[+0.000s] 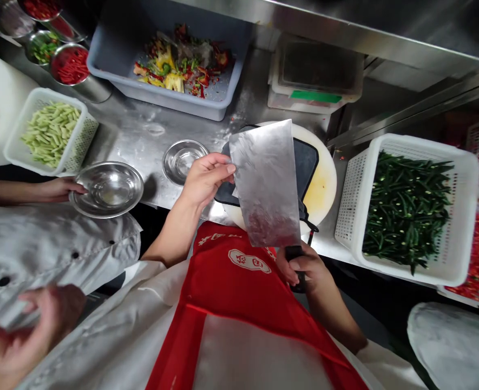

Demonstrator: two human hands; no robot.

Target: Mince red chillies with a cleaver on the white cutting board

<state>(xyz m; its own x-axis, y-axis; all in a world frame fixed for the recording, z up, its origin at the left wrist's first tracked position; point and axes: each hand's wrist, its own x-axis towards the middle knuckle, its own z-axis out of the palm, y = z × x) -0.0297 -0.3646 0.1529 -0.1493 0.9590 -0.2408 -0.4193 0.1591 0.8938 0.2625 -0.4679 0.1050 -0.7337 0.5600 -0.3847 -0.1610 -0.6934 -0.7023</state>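
Observation:
Held up in front of my red apron is a cleaver (266, 184) with a broad, wet-looking steel blade. My right hand (304, 265) is closed round its black handle at the lower end. At the blade's left edge, the thumb and fingers of my left hand (207, 181) are pinched together against the metal. Behind the blade, a black flat thing with a cord (306, 162) lies on a round white cutting board (324, 173) with a yellow stain. A small steel bowl (182, 160) stands just left of my left hand.
At left, a co-worker's hand (66, 187) grips a steel bowl (109, 189) beside a basket of cut green stalks (50, 132). A grey tub (158, 97) holds pepper scraps. White basket (421, 200) with green chillies stands right; a lidded container (316, 73) sits behind.

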